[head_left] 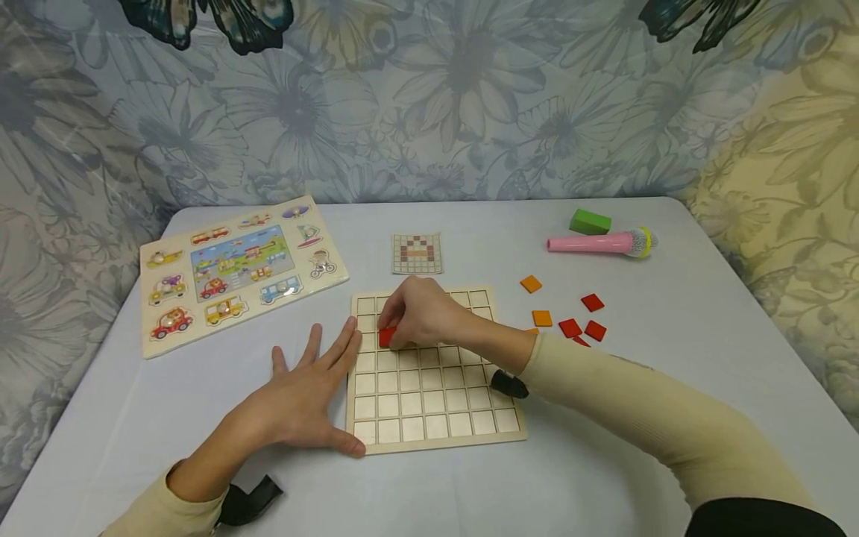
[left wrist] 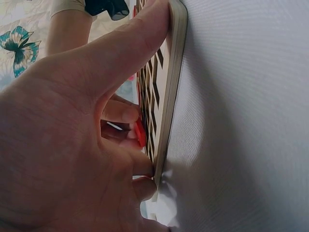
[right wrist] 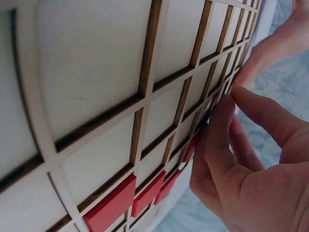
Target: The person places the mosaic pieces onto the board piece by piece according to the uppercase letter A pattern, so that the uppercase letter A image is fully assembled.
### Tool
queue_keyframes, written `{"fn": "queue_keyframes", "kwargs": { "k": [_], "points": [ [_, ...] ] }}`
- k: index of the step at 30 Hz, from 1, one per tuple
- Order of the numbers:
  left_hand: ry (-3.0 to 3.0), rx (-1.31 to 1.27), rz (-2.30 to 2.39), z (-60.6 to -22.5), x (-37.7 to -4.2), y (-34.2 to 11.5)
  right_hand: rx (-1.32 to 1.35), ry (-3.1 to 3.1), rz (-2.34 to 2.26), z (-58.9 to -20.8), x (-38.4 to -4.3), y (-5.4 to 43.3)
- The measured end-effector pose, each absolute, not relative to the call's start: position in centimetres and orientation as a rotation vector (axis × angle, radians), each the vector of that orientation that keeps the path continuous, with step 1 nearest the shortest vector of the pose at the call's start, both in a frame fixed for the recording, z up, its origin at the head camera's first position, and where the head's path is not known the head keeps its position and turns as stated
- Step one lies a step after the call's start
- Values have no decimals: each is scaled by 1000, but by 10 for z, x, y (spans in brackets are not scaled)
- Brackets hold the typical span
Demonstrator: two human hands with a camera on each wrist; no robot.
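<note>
Fingers of the right hand point(head_left: 424, 315) pinched a red tile point(head_left: 387, 337) at the grid's point(head_left: 446, 443) far-left part; left hand point(head_left: 300, 404), fingers straight, touched its left edge. At least three reds point(right wrist: 113, 203) on grid; loose reds point(head_left: 570, 328), oranges point(head_left: 542, 318) right of grid looked unplaced.

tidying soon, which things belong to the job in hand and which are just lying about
In use, it seems: grid board, red tile in the right hand, loose red tiles, orange tiles, pattern card

Likely just lying about: vehicle puzzle, microphone, green block
</note>
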State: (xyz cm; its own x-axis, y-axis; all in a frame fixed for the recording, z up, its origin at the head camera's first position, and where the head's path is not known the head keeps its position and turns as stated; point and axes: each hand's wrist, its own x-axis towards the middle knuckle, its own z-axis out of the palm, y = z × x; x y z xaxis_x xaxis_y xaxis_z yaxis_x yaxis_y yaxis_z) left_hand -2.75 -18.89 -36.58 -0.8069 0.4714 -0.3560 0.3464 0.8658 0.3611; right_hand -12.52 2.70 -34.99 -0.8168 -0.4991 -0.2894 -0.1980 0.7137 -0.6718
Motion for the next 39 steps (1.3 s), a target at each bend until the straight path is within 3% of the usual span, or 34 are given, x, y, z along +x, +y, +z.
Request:
{"fn": "queue_keyframes", "kwargs": {
  "k": [27, 39],
  "points": [
    [2607, 603, 380, -366, -27, -190, -614, 2500, -809, -353, -124, 21],
    [2599, 612, 404, -365, -26, -188, -582, 2479, -917, -344, -119, 46]
  ]
}}
